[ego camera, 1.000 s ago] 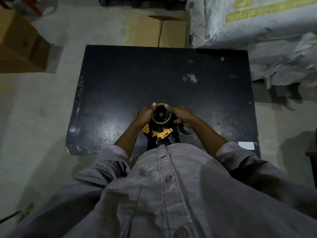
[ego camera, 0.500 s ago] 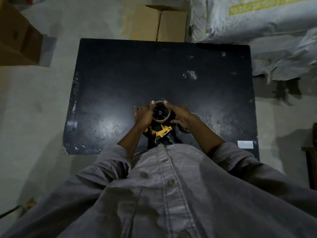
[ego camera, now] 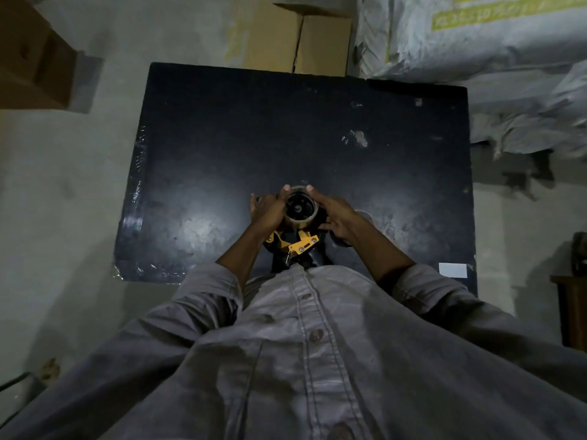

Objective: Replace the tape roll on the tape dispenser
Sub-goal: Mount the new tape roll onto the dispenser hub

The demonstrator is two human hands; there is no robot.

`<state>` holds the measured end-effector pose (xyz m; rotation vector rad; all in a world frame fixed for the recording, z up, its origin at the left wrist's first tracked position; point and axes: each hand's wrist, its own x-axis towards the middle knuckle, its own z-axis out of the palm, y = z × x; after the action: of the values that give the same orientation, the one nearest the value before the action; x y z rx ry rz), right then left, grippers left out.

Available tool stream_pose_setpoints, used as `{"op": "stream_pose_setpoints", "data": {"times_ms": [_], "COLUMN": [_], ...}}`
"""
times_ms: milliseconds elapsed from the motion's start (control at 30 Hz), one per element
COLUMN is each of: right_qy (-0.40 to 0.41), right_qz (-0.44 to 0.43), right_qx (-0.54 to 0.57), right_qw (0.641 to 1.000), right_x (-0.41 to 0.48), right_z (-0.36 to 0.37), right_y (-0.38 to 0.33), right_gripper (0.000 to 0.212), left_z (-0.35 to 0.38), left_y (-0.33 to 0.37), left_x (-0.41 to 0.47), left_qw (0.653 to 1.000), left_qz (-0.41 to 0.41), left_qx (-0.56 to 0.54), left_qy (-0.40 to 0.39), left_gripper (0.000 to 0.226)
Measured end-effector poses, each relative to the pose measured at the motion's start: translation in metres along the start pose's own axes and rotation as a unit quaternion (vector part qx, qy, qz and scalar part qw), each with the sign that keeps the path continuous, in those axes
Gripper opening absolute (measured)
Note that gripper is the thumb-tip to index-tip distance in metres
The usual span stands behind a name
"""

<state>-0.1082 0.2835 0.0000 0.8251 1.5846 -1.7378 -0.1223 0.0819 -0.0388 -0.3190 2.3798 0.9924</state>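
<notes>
A black and yellow tape dispenser (ego camera: 297, 246) lies on the black table (ego camera: 222, 138) near its front edge. A brown tape roll (ego camera: 300, 221) sits around the dispenser's black hub. My left hand (ego camera: 266, 211) grips the roll from the left, thumb on its far rim. From the right, my right hand (ego camera: 333, 214) grips it, thumb also on the far rim. A second, clear tape roll (ego camera: 365, 215) lies flat on the table behind my right hand, mostly hidden. My shirt covers the dispenser's handle end.
Cardboard boxes stand beyond the table (ego camera: 317, 39) and at the far left (ego camera: 31, 58). Large white sacks (ego camera: 476, 42) pile up at the back right. A white label (ego camera: 452, 270) is stuck on the table's front right corner.
The camera view has shifted a little. Both hands stay around the tape roll on the dispenser, in nearly the same grip.
</notes>
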Motion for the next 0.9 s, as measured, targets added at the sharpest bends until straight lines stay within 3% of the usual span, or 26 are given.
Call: {"op": "stream_pose_setpoints", "data": {"times_ms": [133,300,400,600,733,900], "right_qy": [-0.008,-0.01,-0.022,-0.057,-0.041,-0.035], "right_qz": [-0.002,-0.004,-0.008,-0.001,-0.006,-0.012], "right_qx": [0.003,0.004,0.008,0.004,-0.012,0.016], "right_qw": [1.0,1.0,1.0,0.998,0.999,0.999], "right_x": [-0.003,-0.009,-0.005,-0.001,-0.007,-0.005], "right_z": [0.001,-0.004,-0.013,-0.023,-0.015,-0.013], "right_y": [-0.001,0.001,0.008,0.016,0.015,0.016], "right_gripper": [0.06,0.057,0.059,0.053,0.05,0.051], "left_z": [-0.002,-0.033,-0.052,-0.069,-0.062,-0.055], "left_y": [-0.002,-0.001,-0.003,-0.004,-0.002,-0.006], "left_x": [-0.007,-0.021,-0.019,-0.007,-0.012,-0.015], "left_qw": [1.0,0.977,0.975,0.975,0.977,0.98], "left_qz": [0.008,-0.011,0.005,0.016,0.004,-0.007], "left_qx": [-0.001,-0.174,-0.158,-0.097,-0.12,-0.128], "left_qy": [-0.013,-0.118,-0.153,-0.2,-0.176,-0.154], "left_gripper": [0.115,0.068,0.043,0.047,0.038,0.042]}}
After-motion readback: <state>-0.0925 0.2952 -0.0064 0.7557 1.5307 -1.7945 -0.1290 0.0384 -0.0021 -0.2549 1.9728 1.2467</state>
